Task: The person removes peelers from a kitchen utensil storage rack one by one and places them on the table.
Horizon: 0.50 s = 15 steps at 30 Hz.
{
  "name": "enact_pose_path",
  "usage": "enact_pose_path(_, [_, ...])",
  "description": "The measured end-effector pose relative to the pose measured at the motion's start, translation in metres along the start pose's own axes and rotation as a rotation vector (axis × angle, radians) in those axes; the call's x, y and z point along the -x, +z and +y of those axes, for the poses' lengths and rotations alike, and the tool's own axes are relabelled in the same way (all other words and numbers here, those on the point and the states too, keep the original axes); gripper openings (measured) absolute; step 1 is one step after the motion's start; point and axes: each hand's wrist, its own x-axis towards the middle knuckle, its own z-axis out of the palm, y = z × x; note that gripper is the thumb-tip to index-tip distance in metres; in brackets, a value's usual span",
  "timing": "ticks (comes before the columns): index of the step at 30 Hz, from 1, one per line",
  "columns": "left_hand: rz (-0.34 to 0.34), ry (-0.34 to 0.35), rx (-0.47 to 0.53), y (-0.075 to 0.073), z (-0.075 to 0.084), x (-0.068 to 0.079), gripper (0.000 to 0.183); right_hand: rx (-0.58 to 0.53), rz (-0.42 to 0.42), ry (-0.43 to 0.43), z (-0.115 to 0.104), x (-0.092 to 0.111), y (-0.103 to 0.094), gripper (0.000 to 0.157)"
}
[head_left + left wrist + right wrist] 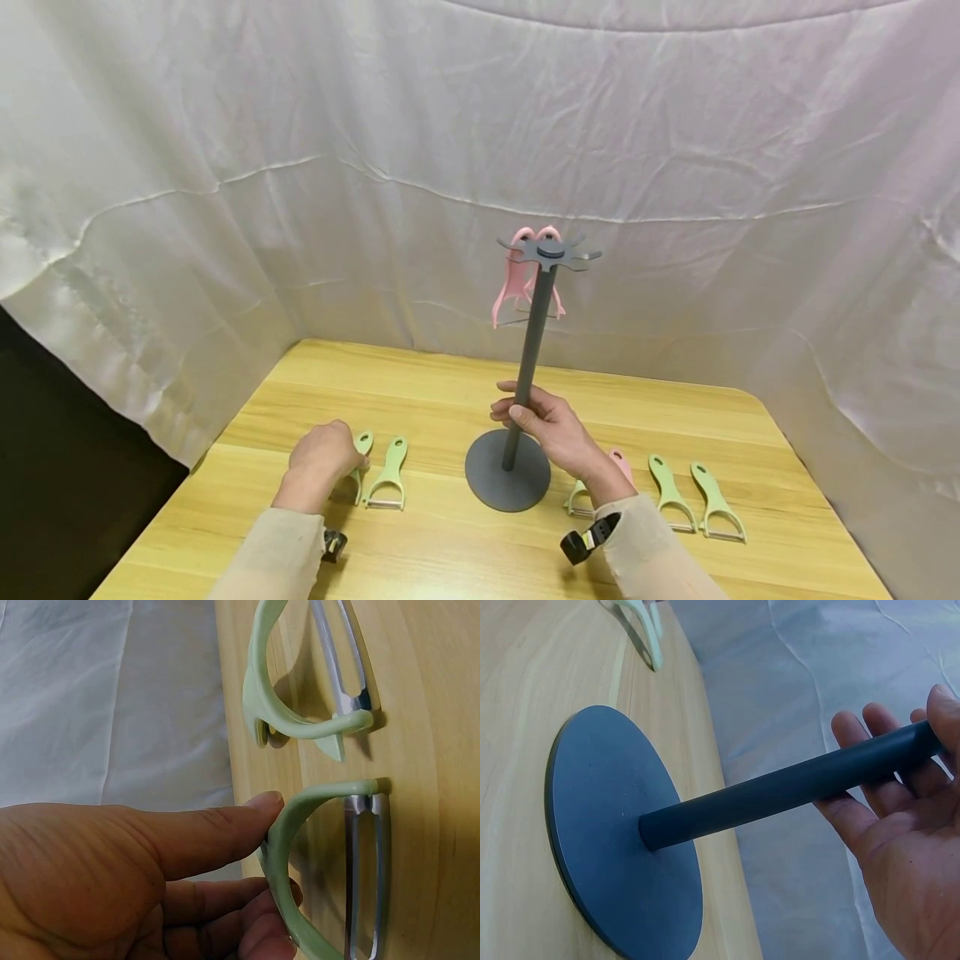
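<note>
My left hand (322,458) pinches a light green peeler (279,862) between thumb and fingers, near where its handle meets the forked head. Just to its right, another green peeler (393,469) lies on the table. At the middle stands a dark grey rack (532,342) with a round base (615,825) and a ring of hooks on top. My right hand (558,433) holds its pole low down, thumb in front and fingers behind. Two pink peelers (516,282) hang from hooks at the back of the rack, partly hidden by the pole.
Right of the rack lie two green peelers (666,487) (712,500). A pink peeler (619,464) and another green peeler (576,497) show partly behind my right forearm. Pale curtains (450,125) surround the wooden table (435,554) at the back and sides.
</note>
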Motion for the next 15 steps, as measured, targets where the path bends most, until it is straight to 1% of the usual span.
enact_pose_path(8, [-0.006, -0.007, -0.011, 0.0009, 0.0000, -0.0011, 0.041, -0.007, 0.019, -0.012, -0.0002, 0.0003, 0.0018, 0.041])
enact_pose_path(15, [-0.010, -0.015, -0.011, 0.0006, -0.0003, -0.0014, 0.043, 0.015, 0.036, 0.002, -0.0012, -0.0012, 0.0028, 0.042])
